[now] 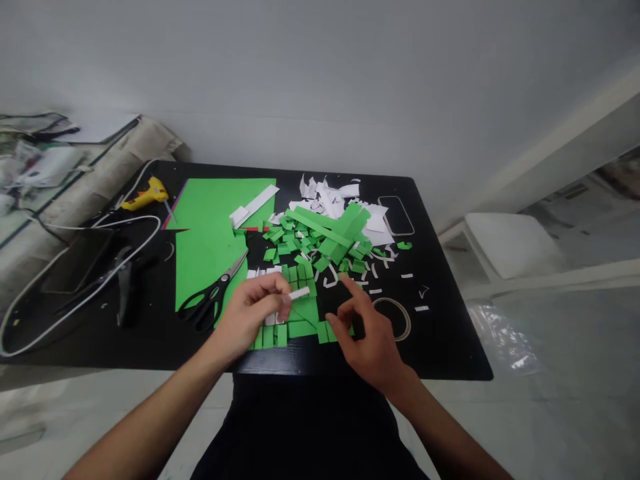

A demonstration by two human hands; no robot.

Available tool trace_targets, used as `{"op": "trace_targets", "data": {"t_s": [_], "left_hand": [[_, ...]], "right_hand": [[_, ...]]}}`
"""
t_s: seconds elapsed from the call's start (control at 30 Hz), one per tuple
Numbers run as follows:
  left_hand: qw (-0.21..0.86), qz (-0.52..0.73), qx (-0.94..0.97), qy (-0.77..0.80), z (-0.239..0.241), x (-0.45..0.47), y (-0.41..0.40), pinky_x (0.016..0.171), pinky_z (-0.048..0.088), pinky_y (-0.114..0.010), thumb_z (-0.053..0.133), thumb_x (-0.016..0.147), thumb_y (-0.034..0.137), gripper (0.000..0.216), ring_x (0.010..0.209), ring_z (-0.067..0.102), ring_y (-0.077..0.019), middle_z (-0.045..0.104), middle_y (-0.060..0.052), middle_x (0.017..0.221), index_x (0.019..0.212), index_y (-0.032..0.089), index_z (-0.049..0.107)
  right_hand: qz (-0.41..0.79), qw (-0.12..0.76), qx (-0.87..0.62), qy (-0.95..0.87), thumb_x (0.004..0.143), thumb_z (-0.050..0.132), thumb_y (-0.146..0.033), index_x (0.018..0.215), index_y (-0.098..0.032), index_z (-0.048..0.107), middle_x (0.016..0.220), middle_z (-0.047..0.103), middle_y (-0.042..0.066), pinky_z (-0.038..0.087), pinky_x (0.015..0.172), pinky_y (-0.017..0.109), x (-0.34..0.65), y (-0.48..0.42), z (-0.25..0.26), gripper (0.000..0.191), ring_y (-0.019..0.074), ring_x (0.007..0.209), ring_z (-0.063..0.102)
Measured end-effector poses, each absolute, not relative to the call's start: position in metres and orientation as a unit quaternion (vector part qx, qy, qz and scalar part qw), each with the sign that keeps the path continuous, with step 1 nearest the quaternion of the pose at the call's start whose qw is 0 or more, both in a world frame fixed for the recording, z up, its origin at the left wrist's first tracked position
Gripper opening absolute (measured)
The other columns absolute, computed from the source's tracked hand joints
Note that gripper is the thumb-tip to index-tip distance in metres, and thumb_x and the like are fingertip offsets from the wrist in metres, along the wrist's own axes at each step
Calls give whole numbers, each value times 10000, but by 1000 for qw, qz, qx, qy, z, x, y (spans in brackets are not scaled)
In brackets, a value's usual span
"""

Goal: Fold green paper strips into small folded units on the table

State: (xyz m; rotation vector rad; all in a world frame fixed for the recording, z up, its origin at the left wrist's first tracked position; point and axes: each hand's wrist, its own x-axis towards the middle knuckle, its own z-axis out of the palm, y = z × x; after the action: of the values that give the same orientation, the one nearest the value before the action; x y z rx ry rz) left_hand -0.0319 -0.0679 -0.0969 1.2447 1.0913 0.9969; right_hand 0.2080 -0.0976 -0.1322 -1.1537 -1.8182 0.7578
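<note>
Between the thumb and fingers of my left hand (257,310) is a small strip of white paper (301,293), its end pointing right. My right hand (367,337) is raised a little to the right, thumb and forefinger apart, with nothing seen between them. Below both hands lies a green sheet (303,329) with rows of small green and white paper pieces on it; my left hand hides part of it. Beyond the hands is a heap of cut green paper pieces (287,241). Black-handled scissors (216,293) lie left of my left hand.
White paper scraps (325,195) are piled at the back. Green sheets (210,250) lie left of centre. A yellow glue gun (147,195) and a looping white cable (120,263) are at the left. A round ring (407,320) and a phone-shaped outline (397,215) lie right.
</note>
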Motion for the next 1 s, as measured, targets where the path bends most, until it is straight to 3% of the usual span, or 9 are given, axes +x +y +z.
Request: {"op": "trace_targets", "data": {"t_s": [0.07,0.13,0.27,0.47,0.67,0.8,0.9,1.0], "left_hand": [[453,412,594,522,-95,-44,-42,612,452,-282,672,913,309,156,625,587,-154,666,0,702,798,205,667],[314,392,637,585,-99,-55,-13,752,536,-338,684,910,316,109,781,685,-203,738,-35,871,922,212,652],[167,260,668,677,-119,-67,36,930,567,-443,737,862,215,338,1056,743,-302,786,-127,1185,1161,209,579],[153,234,688,670,-145,-62,54,919,575,-487,735,861,195,352,1056,752,-355,799,-155,1141,1176,189,577],[133,272,671,676,-144,-71,58,862,567,-428,636,881,136,263,955,772,-318,817,-136,1037,1129,202,582],[132,323,651,674,-131,-80,49,822,565,-380,671,882,196,252,863,758,-260,804,-94,991,1116,215,579],[239,451,615,601,-116,-75,27,785,578,-323,756,849,282,283,784,718,-186,766,-46,936,1071,215,593],[393,517,574,499,-102,-57,-8,715,594,-276,842,811,295,341,731,694,-146,735,-13,869,1047,212,611]], "right_hand": [[305,416,-476,-712,1030,650,-200,1601,-310,478,791,632,-51,570,711,283,212,-96,-134,606,146,675,635],[324,403,-476,-711,1029,648,-204,1526,-279,559,776,645,-47,570,687,271,215,-95,-134,510,145,672,647],[347,379,-471,-717,1026,641,-214,1371,-213,667,774,685,-29,583,696,271,218,-96,-132,347,144,673,673],[370,383,-470,-704,1022,640,-234,1314,-198,703,784,705,-14,582,699,279,221,-97,-127,300,151,689,685],[392,399,-482,-675,1014,662,-262,1267,-208,732,766,710,-3,547,638,292,224,-97,-123,268,162,664,666],[421,414,-479,-650,1008,681,-269,1233,-218,752,758,707,-9,544,643,292,224,-95,-122,241,158,666,665],[453,432,-485,-611,994,716,-284,1171,-233,782,833,740,11,568,676,284,221,-93,-121,196,161,738,704],[505,453,-473,-562,969,763,-308,1134,-225,789,982,782,51,628,827,320,213,-90,-116,187,187,898,756]]}}
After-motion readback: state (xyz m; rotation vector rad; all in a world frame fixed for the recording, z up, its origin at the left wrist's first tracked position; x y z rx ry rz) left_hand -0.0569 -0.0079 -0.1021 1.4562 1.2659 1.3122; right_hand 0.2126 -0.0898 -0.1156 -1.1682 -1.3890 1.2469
